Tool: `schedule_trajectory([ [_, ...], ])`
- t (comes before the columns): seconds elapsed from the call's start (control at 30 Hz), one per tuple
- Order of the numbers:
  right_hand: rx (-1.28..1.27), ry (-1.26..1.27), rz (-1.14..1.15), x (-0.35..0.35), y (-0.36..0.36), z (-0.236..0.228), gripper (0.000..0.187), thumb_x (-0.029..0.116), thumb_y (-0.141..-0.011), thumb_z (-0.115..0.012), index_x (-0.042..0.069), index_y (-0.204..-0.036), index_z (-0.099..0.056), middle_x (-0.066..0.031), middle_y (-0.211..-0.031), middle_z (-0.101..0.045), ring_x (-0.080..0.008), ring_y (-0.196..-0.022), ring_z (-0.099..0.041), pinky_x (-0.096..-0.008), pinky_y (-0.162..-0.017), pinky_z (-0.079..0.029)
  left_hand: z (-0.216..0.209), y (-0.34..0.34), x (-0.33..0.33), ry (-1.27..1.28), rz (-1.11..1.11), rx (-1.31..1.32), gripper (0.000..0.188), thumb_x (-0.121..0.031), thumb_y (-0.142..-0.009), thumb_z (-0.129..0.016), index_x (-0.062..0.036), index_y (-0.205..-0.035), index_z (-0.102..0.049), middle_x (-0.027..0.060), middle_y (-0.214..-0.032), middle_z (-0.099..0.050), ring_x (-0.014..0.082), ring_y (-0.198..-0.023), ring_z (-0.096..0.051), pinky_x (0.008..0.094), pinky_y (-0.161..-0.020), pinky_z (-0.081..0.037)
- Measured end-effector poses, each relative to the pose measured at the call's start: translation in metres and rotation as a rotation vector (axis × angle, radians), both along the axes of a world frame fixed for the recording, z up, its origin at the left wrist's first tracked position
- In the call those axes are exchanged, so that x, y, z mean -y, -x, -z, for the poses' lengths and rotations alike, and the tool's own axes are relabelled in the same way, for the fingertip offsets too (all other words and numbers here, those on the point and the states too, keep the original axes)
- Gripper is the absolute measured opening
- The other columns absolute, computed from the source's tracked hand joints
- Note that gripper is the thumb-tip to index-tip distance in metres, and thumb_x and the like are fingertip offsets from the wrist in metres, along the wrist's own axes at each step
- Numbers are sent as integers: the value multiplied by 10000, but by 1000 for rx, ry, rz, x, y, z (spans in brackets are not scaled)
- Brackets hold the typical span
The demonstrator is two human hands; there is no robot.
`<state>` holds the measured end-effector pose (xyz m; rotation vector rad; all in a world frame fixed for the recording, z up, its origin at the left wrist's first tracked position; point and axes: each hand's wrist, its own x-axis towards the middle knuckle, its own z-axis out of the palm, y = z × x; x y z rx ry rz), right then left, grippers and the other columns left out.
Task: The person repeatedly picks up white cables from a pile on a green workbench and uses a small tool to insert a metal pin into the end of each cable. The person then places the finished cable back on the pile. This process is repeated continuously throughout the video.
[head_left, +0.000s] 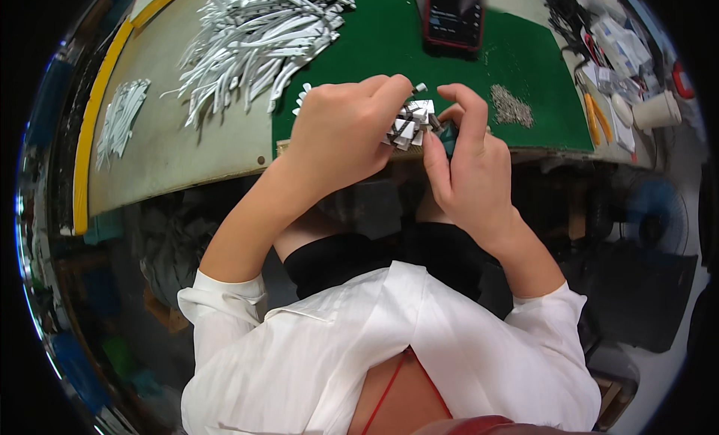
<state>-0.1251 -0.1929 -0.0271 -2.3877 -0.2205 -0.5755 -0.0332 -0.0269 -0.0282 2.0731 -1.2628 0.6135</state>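
My left hand (341, 128) is closed around a bundle of white strips (408, 128); their blocky white ends with dark gaps stick out on its right side, and a few strip ends show past its left side. Close against those ends, my right hand (475, 169) grips a small dark green tool (448, 138) between thumb and fingers. Its exact kind is partly hidden by the fingers. Both hands are at the front edge of a green mat (374, 49). Beyond my right hand, a pile of tiny metal pieces (511, 105) lies on the mat.
A large heap of white strips (258, 42) lies at the far left, with a smaller bunch (123, 119) beside the yellow table edge (97, 128). A phone (454, 19) stands at the back. Orange-handled pliers (597, 120), a white cup (657, 110) and cables (565, 16) crowd the right.
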Motion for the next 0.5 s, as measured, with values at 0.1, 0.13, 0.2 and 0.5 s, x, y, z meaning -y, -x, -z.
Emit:
schedule_trajectory([
  [0.1, -78, 104, 19, -2, 8, -3, 641, 130, -825, -710, 17, -1365, -382, -166, -841, -659, -336, -627, -662, -411, -543, -507, -5, -4, -10, -56, -194, 4, 288, -1, -663, -673, -59, -917, -552, 87, -733, -617, 317, -608, -633, 399, -513, -479],
  [0.13, -112, 62, 10, 1, 12, -3, 638, 127, -827, -707, 20, -1367, -386, -169, -844, -659, -338, -633, -664, -411, -553, -512, -7, -9, -15, -73, -277, 24, 280, 3, -677, -662, -59, -926, -551, 93, -742, -624, 325, -618, -638, 406, -522, -488],
  [0.2, -180, -11, 11, 13, 18, -5, 631, 119, -829, -700, 27, -1372, -392, -176, -849, -658, -341, -646, -668, -413, -573, -521, -18, -28, -37, -135, -440, 56, 417, 63, -694, -654, -107, -1074, -646, 138, -947, -711, 351, -829, -684, 427, -683, -535],
  [0.5, -210, -56, 129, 61, 20, -9, 528, 81, -854, -657, 46, -1337, -447, -161, -850, -635, -297, -639, -632, -353, -625, -499, -18, -115, -58, -667, -388, 224, 160, 40, -727, -614, -27, -871, -595, 119, -960, -600, 364, -860, -646, 459, -750, -533],
])
